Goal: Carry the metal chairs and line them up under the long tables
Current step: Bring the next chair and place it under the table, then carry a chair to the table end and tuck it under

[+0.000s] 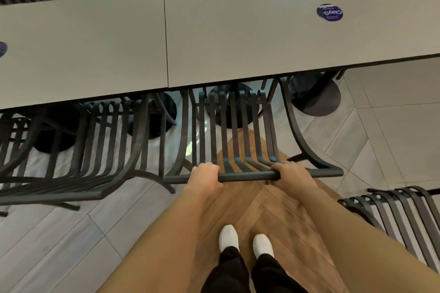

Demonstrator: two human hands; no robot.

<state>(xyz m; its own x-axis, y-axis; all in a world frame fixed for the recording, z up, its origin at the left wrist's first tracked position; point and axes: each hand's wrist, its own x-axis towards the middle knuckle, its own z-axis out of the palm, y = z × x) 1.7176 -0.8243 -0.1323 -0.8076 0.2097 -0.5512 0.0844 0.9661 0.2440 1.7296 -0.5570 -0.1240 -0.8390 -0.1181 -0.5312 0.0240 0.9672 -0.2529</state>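
- My left hand [204,173] and right hand [289,172] both curl tight around the top rail of a black metal chair [238,135], centre frame.
- The chair's slatted front sits tucked under the near edge of the long grey desk [238,38].
- A second chair [100,150] stands just left of it; a third [400,211] waits lower right.
- A round blue sticker [329,12] marks the desk, upper right.

Chairs [235,131] under long tables [238,38]

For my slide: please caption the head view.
Both hands grip black slatted metal chair at grey table.
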